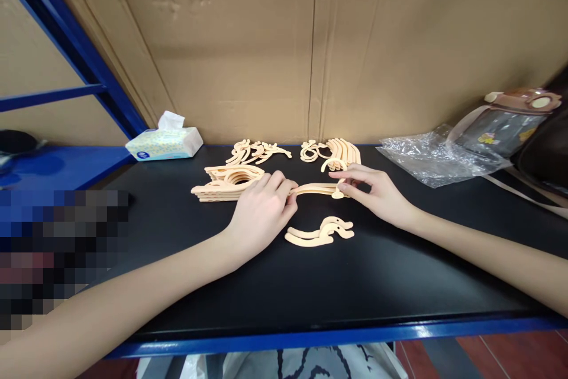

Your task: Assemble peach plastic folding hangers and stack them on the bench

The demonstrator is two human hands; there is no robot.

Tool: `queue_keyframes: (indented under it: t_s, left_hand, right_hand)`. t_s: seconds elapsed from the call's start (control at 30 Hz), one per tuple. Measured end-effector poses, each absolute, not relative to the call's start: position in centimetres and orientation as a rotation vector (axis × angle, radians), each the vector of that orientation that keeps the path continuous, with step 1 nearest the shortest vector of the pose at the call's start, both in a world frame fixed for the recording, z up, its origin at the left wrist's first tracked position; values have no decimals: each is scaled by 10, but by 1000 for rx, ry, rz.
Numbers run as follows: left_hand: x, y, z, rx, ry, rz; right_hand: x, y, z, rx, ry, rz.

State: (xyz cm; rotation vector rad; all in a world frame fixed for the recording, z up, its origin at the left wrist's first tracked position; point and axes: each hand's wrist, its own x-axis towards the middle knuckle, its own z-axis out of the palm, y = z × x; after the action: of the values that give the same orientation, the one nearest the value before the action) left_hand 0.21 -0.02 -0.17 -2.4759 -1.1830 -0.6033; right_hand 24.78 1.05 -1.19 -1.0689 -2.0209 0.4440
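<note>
My left hand [265, 204] is closed, its thumb and fingertips pinched at the left end of a long, gently curved pale wooden piece [313, 188]. Between the thumb and fingers of my right hand [370, 187] is a hook-shaped pale wooden piece [333, 164], held upright over the long piece's right end. Partly behind my left hand lies a stack of flat wooden cutouts [217, 194]. Nearer to me, two wavy wooden pieces with small holes [310, 240] lie side by side. My fingers hide part of what each hand grips.
Along the back are a pile of curly wooden pieces [255, 152], looped pieces [309, 152] and a row of curved strips [348, 149]. A tissue pack [166, 143] stands back left. Clear plastic wrap [432, 157] and a strapped bottle [497, 128] are at right, on the black tabletop [399, 284].
</note>
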Motion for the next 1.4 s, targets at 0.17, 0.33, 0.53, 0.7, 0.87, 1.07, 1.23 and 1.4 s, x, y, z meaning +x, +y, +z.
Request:
queue_keyframes:
  t_s: [0.17,0.33,0.53,0.7,0.87,1.07,1.23,1.4]
  left_hand:
    - [0,1,3,-2439,-1243,-655]
    - [-2,0,7,-2374,-1206,-615]
    - [-4,-5,15,-2589,-1255,-789]
    - [-5,-5,14,-3055,-1307,-1155]
    - [0,-3,9,-3321,-1394,-1416]
    - [6,-5,13,-3453,-1642,-1837]
    - [4,-8,19,-3463,-1908,-2089]
    - [5,-15,27,-3477,-2160,-1968]
  right_hand:
    - [247,7,-11,-1040,-2013,483]
    - [242,-3,-6,-992,-1992,612]
    - [239,-6,-7,-929,-2028,647]
    - [241,-3,-7,-956,-2007,664]
    - [241,-3,-5,-1018,-1935,747]
    - [242,2,-6,-1055,-1843,861]
    - [244,5,-7,-1039,-1806,912]
    - [245,8,-10,-1046,-1785,933]
